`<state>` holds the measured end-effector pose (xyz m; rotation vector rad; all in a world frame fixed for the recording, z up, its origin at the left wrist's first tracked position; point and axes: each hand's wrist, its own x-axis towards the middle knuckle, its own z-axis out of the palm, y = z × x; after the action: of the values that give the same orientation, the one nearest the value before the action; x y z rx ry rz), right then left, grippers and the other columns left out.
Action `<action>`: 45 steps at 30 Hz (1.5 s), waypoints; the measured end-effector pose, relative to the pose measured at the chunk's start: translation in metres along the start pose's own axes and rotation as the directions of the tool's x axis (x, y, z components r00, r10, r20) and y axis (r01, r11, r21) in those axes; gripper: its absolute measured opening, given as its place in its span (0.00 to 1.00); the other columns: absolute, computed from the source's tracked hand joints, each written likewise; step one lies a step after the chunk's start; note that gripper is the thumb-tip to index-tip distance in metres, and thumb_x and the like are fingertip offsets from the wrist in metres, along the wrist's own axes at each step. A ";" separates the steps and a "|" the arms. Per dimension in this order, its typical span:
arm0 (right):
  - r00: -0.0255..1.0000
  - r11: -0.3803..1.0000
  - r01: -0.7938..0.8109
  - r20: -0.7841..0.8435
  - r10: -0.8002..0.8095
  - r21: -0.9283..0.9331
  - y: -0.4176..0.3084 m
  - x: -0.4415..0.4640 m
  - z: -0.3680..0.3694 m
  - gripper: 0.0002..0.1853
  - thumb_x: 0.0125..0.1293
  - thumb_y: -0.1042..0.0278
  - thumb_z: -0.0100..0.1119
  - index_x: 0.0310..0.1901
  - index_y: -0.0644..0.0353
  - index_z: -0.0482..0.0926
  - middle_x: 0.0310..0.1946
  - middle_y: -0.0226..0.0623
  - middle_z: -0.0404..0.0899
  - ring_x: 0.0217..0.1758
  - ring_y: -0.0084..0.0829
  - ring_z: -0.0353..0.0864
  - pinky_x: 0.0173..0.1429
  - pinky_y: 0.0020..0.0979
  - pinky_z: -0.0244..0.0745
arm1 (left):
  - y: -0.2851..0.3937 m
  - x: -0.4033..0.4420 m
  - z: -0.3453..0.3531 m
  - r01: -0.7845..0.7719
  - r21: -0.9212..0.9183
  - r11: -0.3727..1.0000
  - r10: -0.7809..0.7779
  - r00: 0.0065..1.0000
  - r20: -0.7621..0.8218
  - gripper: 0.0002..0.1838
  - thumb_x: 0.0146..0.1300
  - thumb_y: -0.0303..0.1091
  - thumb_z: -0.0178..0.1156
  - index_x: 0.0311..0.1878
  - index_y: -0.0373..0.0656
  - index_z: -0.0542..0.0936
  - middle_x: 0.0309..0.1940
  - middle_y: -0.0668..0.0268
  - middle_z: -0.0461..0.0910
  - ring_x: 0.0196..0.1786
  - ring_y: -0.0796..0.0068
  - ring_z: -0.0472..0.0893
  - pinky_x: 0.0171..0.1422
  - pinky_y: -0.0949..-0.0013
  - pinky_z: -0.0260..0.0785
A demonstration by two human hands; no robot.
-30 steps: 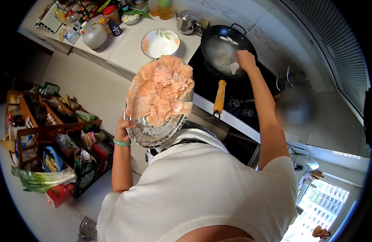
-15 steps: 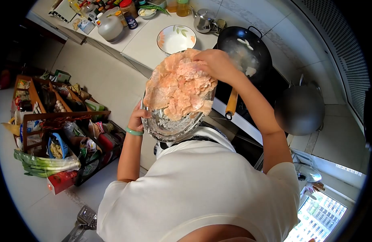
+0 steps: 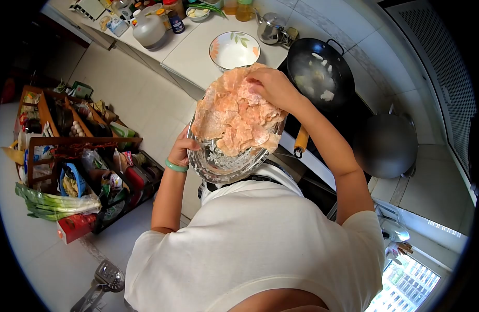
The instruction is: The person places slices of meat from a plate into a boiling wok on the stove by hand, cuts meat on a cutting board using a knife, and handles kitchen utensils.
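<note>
My left hand (image 3: 185, 147), with a green bangle at the wrist, grips the left rim of a shiny metal plate (image 3: 221, 165). Flour-coated pale pink meat slices (image 3: 237, 117) cover most of the plate, and loose white flour shows on its bare lower part. My right hand (image 3: 273, 87) is closed on the upper right of the pile, its fingertips pinching a meat slice. To the right of that hand, a black wok (image 3: 317, 93) on the stove holds several pale pieces in steaming liquid or oil. Its wooden handle (image 3: 301, 139) points toward me.
A floral white bowl (image 3: 234, 50) stands on the counter beyond the plate, near a metal kettle (image 3: 273, 28). A dark round pan (image 3: 386, 145) is right of the stove. Wooden shelving with groceries (image 3: 86, 140) stands on the floor at left. Jars and a grey-white jug (image 3: 149, 31) line the counter.
The view has shifted slightly, so the counter things appear a little lower and to the right. My right hand stays at the meat pile, and more pale pieces show in the wok.
</note>
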<state>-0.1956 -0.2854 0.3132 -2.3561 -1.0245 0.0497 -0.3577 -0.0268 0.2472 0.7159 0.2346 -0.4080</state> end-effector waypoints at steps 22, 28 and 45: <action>0.998 0.977 -0.012 -0.066 0.026 0.214 -0.004 -0.008 -0.030 0.08 0.58 0.70 0.62 0.38 0.63 0.81 0.30 0.35 0.80 0.42 0.33 0.80 0.49 0.31 0.73 | -0.005 0.003 -0.009 -0.001 -0.010 1.000 0.001 1.000 -0.016 0.49 0.31 0.20 0.51 0.68 0.33 0.61 0.58 0.53 0.73 0.60 0.59 0.75 0.67 0.61 0.68; 0.966 0.860 -0.187 -0.069 0.248 0.475 0.026 -0.013 -0.060 0.09 0.62 0.70 0.63 0.42 0.65 0.82 0.28 0.33 0.82 0.31 0.20 0.80 0.39 0.24 0.76 | -0.008 0.003 -0.006 -0.029 -0.026 0.999 0.028 0.999 -0.036 0.48 0.30 0.20 0.50 0.68 0.32 0.61 0.58 0.52 0.72 0.61 0.57 0.75 0.68 0.59 0.67; 0.784 0.686 -0.616 -0.388 0.485 -0.387 0.214 -0.036 -0.044 0.08 0.57 0.65 0.63 0.39 0.52 0.84 0.32 0.37 0.84 0.38 0.41 0.84 0.43 0.38 0.77 | -0.018 -0.003 -0.007 -0.082 -0.084 0.993 0.076 0.995 -0.070 0.46 0.33 0.19 0.50 0.67 0.30 0.61 0.59 0.50 0.72 0.59 0.56 0.76 0.64 0.59 0.71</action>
<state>-0.0687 -0.4482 0.2343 -2.9701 -0.1496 -0.3254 -0.3687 -0.0337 0.2325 0.6520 0.2848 -0.2969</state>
